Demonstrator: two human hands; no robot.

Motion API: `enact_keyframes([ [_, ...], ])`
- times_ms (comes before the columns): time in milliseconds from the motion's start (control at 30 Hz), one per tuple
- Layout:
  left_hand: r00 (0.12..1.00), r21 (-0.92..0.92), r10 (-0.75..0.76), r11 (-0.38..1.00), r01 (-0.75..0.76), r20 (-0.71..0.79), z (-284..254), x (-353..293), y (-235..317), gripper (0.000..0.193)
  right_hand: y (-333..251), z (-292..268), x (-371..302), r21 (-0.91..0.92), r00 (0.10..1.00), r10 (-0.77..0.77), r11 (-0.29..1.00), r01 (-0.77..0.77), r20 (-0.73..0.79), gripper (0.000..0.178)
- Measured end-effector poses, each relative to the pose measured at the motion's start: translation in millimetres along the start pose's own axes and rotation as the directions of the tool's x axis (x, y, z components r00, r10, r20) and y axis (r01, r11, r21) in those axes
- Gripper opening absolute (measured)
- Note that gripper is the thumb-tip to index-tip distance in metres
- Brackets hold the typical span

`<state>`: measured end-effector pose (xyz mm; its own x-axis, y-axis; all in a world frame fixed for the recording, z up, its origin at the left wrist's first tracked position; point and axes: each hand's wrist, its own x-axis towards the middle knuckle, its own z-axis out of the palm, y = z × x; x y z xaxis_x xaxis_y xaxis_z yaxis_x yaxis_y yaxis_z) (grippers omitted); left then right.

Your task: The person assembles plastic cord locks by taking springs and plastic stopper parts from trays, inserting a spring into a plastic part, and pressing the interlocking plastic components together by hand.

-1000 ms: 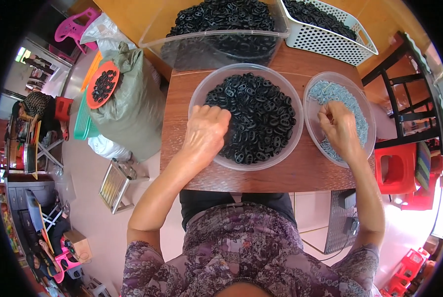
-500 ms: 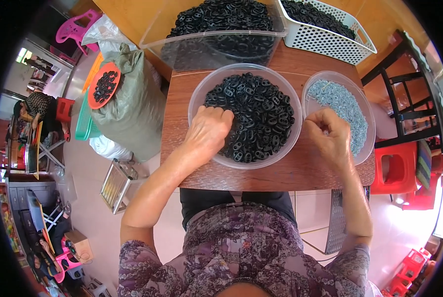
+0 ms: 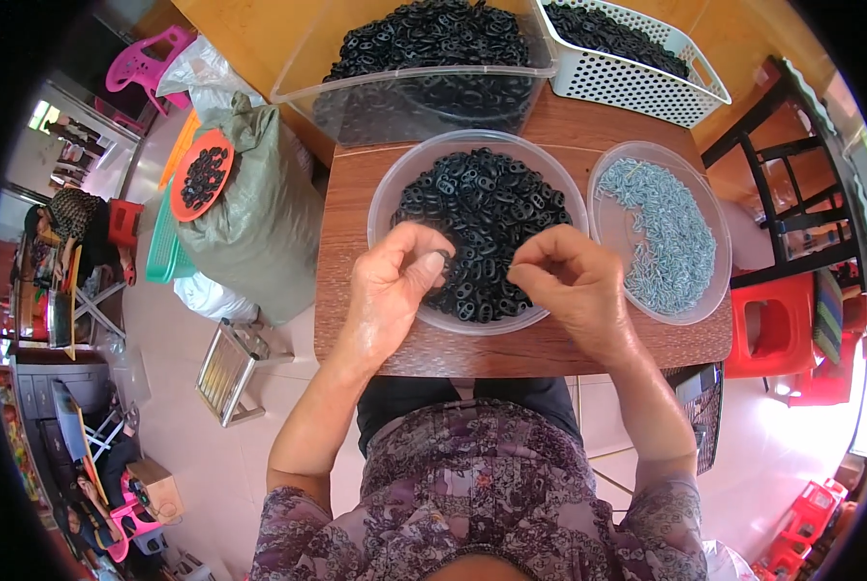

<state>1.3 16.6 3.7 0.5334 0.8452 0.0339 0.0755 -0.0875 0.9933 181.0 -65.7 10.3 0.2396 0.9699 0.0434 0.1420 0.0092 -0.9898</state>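
Above the near left rim of a round clear tub [image 3: 383,198], my left hand [image 3: 387,290] pinches a small black plastic piece [image 3: 443,255] between thumb and finger. Below lie many black plastic pieces [image 3: 482,208], oval with two holes. My right hand [image 3: 583,290] hovers over the tub's near right side, thumb and fingertips pressed together; whatever they hold is hidden. The two hands face each other, a short gap between their fingertips. To the right, an oval clear tub [image 3: 600,218] contains many small silvery screw-like pieces [image 3: 675,242].
At the table's back stand a large clear bin [image 3: 307,97] and a white perforated basket [image 3: 637,95], both with black pieces. A stuffed sack [image 3: 269,208] with an orange plate [image 3: 215,198] stands left. Red stools [image 3: 767,324] are at right; other people sit far left.
My left hand has lifted from the black pieces and turned, with one now between its fingers. My right hand has moved left from the oval tub to the round tub.
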Motion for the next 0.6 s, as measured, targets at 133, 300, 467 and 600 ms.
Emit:
enact_keyframes([
  [133, 0.991, -0.289, -0.122, 0.948, 0.135, 0.061, 1, -4, 0, 0.015, 1, 16, 3, 0.102, 0.999, -0.026, 0.995, 0.021, 0.044, 0.011],
  [300, 0.995, -0.379, -0.09, 0.92, 0.099, 0.041, 8, -6, -2, 0.008, 6, 30, 5, 0.144, 0.995, -0.055, 0.989, 0.043, 0.086, 0.009],
  [467, 0.994, -0.464, -0.105, 0.881, 0.094, 0.003, 11, -8, -8, 0.009, 10, 37, 5, 0.159, 0.996, -0.083, 0.984, 0.076, 0.037, 0.008],
  [600, 0.994, -0.484, -0.094, 0.873, 0.058, -0.051, 15, -11, -10, 0.009, 8, 36, 4, 0.181, 0.999, -0.034, 0.983, 0.03, 0.022, 0.01],
])
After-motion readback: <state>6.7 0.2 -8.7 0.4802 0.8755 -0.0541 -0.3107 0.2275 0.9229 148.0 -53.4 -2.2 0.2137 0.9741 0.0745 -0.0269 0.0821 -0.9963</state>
